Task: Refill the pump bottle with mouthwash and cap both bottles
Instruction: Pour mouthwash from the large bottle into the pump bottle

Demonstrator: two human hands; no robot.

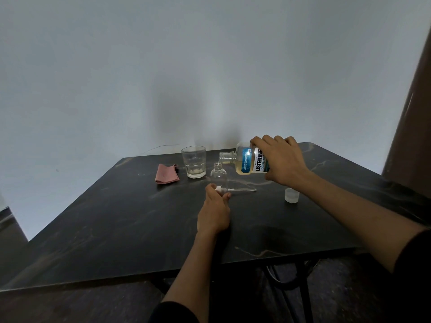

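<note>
Pour is on: right hand (pixel 281 159) has its grip wrapped round the mouthwash bottle (pixel 249 160), tipped on its side with the open mouth just above the neck of the small pump bottle (pixel 218 177), which stands upright mid-desk. Left hand (pixel 215 206) is at the little bottle's base, fingers curled round the white pump head (pixel 221 189), its tube lying out to the right. Trick here, I'd say, is to tilt slowly so the stream stays thin, since that neck is tiny, and to brace the small bottle so it can't tip. The cap (pixel 292 195) sits on the desk (pixel 116 217) to the right, with a glass (pixel 193 162) and pink cloth (pixel 166 173) behind.
</note>
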